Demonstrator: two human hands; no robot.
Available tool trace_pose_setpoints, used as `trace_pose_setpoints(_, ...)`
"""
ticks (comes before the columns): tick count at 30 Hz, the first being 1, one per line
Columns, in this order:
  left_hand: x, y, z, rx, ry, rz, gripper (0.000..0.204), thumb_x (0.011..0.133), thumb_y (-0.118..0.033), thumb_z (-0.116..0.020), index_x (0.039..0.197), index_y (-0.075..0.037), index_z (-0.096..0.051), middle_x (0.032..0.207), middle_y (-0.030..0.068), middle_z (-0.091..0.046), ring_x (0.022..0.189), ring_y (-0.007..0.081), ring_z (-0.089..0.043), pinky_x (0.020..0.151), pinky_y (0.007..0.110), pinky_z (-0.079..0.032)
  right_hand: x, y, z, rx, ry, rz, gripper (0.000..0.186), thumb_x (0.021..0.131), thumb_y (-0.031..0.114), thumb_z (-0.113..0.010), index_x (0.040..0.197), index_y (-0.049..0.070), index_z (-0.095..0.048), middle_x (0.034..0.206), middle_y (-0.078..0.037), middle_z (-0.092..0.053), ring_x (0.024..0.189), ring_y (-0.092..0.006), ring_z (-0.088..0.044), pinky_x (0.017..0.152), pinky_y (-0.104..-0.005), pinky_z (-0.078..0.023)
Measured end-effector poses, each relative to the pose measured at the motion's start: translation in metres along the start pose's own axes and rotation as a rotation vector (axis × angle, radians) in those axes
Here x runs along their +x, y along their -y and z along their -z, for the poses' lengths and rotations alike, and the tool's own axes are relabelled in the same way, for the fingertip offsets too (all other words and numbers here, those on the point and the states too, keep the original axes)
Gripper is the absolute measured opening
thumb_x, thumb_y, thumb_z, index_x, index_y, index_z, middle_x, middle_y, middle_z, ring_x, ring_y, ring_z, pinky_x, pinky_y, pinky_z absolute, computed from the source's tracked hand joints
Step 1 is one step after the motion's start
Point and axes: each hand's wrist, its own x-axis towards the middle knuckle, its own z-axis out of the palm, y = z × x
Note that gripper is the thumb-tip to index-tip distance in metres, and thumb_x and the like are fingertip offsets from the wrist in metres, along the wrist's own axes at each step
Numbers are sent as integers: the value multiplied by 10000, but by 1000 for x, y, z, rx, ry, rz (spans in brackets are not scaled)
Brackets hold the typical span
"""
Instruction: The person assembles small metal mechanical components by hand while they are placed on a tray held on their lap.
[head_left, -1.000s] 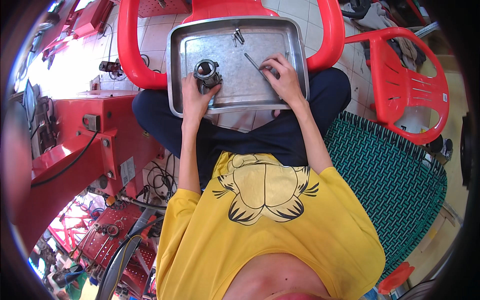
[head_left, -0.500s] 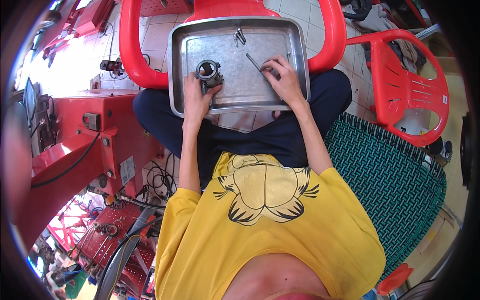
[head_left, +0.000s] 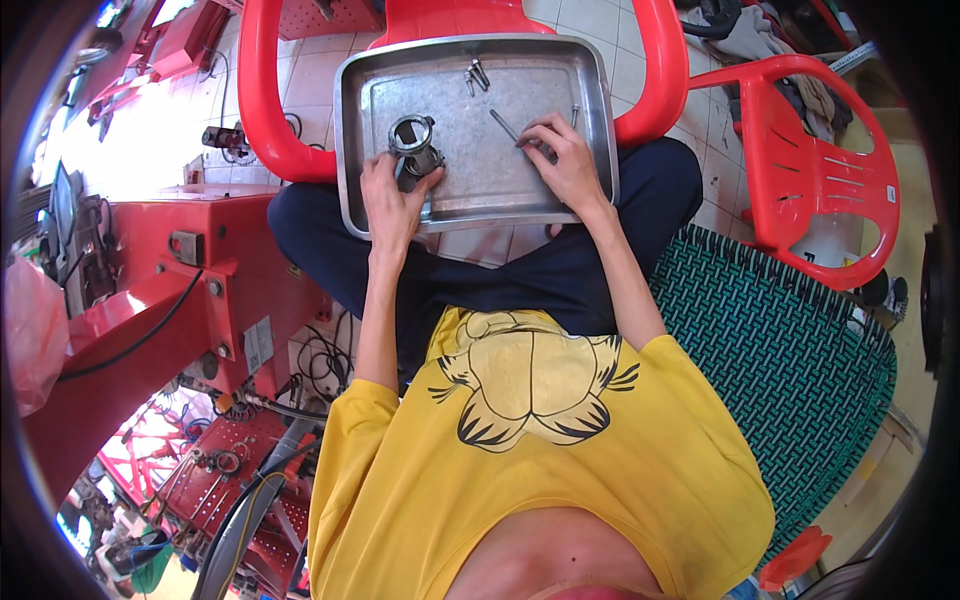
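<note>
A rectangular metal tray (head_left: 350, 120) sits in front of me over my crossed legs. My left hand (head_left: 395, 200) grips a hollow dark metal cylinder part (head_left: 422, 155) with a flanged ring top, standing at the tray's left. My right hand (head_left: 566, 166) pinches a thin metal rod (head_left: 504, 124) lying slanted in the tray's right half. Several small bolts (head_left: 477, 77) lie near the tray's far side, and another thin piece (head_left: 574, 114) lies along the right, partly behind my fingers.
Red plastic chairs (head_left: 655, 60) surround the tray at the back and right (head_left: 800, 190). A green woven seat (head_left: 770, 370) is at my right. A red steel machine (head_left: 170, 300) with hoses stands close at my left; cables (head_left: 320, 360) lie on the tiled floor below.
My left hand and the cylinder have shifted very slightly, with the cylinder's top tilting a little. My right hand has stayed nearly still on the rod.
</note>
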Motion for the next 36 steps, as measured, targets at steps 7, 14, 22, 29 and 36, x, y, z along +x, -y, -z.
trace_pose_setpoints(7, -2, -5, 6, 86, -65, -27, 550, 740, -428, -937, 1064, -21, -759, 995, 128, -744, 1029, 322, -671, 1070, 465, -411, -1, 2, 0, 4, 3, -20, 96, 931, 46, -747, 1027, 51, -751, 1089, -64, -669, 956, -255, -695, 769, -348, -528)
trace_pose_setpoints(14, -1, -13, 11, 55, -13, 26, 560, 714, -476, -938, 1042, -51, -779, 982, 97, -747, 992, 279, -692, 1104, 467, -373, 0, 1, 2, -5, -5, -11, 95, 933, 41, -743, 1026, 59, -755, 1092, -60, -672, 947, -250, -694, 765, -348, -535)
trace_pose_setpoints(22, -1, -12, 11, 68, -26, 41, 492, 678, -422, -971, 966, -68, -787, 889, 65, -705, 913, 264, -646, 898, 425, -472, -1, 6, 3, 10, -2, -15, 99, 930, 41, -735, 1016, 87, -757, 1119, -54, -676, 985, -253, -707, 790, -352, -556)
trace_pose_setpoints(29, 1, -16, 10, 37, -33, 76, 503, 690, -425, -962, 981, -51, -792, 883, 86, -703, 883, 279, -652, 865, 438, -486, -1, 12, 7, -27, 12, -13, 95, 913, 46, -740, 995, 92, -752, 1114, -45, -685, 1018, -272, -694, 866, -380, -539)
trace_pose_setpoints(36, 6, -18, 15, 25, 30, 104, 527, 731, -438, -932, 1023, -25, -780, 928, 101, -719, 912, 293, -660, 924, 425, -461, -2, 25, 42, -272, -6, 178, 114, 877, 89, -761, 973, 151, -753, 1054, 11, -691, 1062, -212, -672, 1013, -402, -444)
